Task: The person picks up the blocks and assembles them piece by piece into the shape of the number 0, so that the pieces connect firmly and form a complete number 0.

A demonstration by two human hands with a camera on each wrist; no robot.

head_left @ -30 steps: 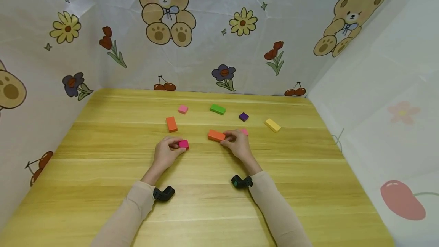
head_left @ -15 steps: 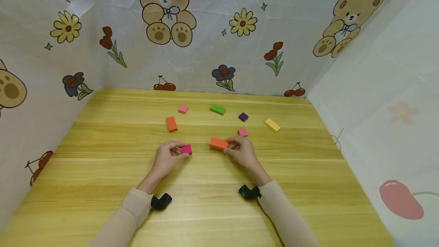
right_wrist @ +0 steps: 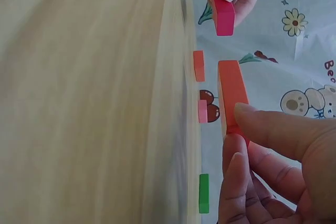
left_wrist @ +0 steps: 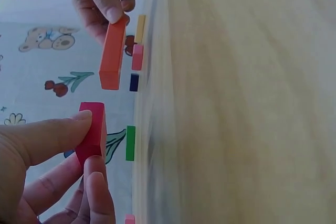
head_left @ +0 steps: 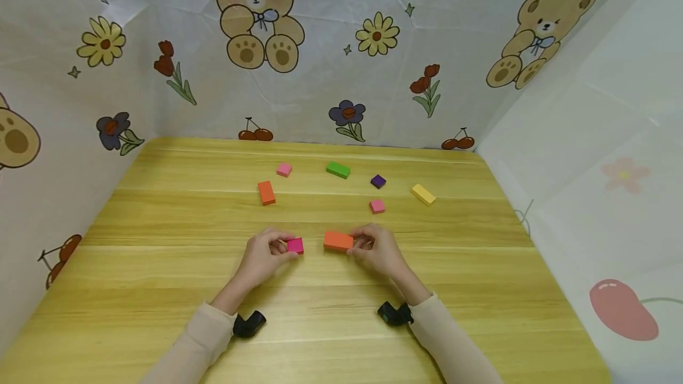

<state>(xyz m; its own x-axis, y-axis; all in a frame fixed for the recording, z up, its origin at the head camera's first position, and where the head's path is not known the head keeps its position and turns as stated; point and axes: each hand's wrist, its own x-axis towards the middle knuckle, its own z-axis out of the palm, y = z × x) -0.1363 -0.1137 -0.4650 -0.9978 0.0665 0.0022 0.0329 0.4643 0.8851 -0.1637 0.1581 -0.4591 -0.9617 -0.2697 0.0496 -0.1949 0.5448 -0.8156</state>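
Two picked up, approx.: L hand (head_left: 264,256) pinches a magenta squarish block (head_left: 295,246), R hand (head_left: 377,252) a long orange rectangular block (head_left: 338,241), fingers (left_wrist: 98,195) parted only a block's thickness. Both above wood-grain desk (head_left: 320,330), near ea. other, not touching. Six small coloured blocks (head_left: 338,170) left, spread behind.

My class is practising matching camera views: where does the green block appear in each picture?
Head: the green block is at about the picture's centre.
Left wrist: the green block is left of centre, below mid-height.
Right wrist: the green block is right of centre, near the bottom.
Shared landmark: the magenta block pinched by the left hand, visible in all three.
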